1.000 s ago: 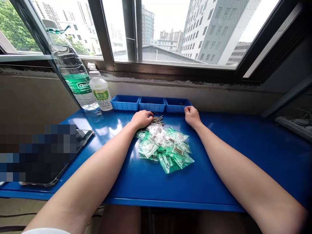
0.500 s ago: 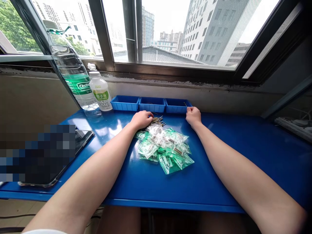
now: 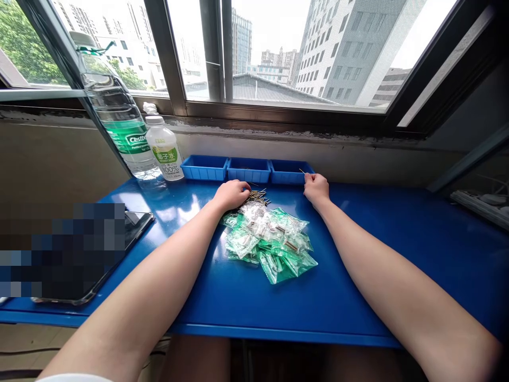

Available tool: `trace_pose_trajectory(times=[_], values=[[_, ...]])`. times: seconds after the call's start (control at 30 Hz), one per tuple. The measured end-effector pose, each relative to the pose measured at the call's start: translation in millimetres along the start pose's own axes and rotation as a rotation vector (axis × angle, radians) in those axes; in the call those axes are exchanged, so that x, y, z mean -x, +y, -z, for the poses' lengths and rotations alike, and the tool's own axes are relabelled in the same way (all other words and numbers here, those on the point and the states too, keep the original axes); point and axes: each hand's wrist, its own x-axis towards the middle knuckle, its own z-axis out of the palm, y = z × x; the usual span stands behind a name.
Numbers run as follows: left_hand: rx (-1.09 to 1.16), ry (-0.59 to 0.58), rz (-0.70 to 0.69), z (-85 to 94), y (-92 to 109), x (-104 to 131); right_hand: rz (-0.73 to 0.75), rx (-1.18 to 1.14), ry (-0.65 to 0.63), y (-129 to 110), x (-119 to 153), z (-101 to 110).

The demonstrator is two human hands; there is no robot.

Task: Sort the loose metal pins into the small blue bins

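My right hand (image 3: 317, 189) is closed in a pinch on a thin metal pin (image 3: 302, 171), held at the front right corner of the right blue bin (image 3: 290, 173). My left hand (image 3: 232, 194) rests at the left side of a pile of thin brass-coloured pins (image 3: 258, 197); its fingers are bent together, and whatever lies under the fingertips is hidden. Just in front of the pins lies a heap of clear and green plastic packets (image 3: 274, 244), some with small metal pieces inside. A middle blue bin (image 3: 248, 172) and a left blue bin (image 3: 204, 169) complete the row.
On the blue table (image 3: 246, 307), a large water bottle (image 3: 119, 122) and a smaller white bottle (image 3: 165, 154) stand at the back left. A dark phone-like device (image 3: 135, 223), partly pixelated, lies at the left. Behind the bins are a wall and window.
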Motion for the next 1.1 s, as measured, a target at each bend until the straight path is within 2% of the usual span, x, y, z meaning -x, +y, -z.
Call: trace_pose_trajectory(times=[0.53,0.7,0.87,1.1], values=[[-0.026,0.0,-0.005,-1.6,-2.0,-1.5,0.081,-0.035,-0.075,-1.6,3.0,-0.2],[-0.038,-0.008,0.001,-0.9,-1.3,-1.0,0.279,0.113,-0.197,-12.9,16.1,3.0],[-0.034,-0.007,-0.006,0.2,-0.4,0.2,0.504,0.168,-0.394,-24.1,32.4,-0.3],[-0.029,-0.006,-0.004,-0.7,-0.4,0.0,0.68,0.17,-0.541,-36.7,48.3,-11.8]])
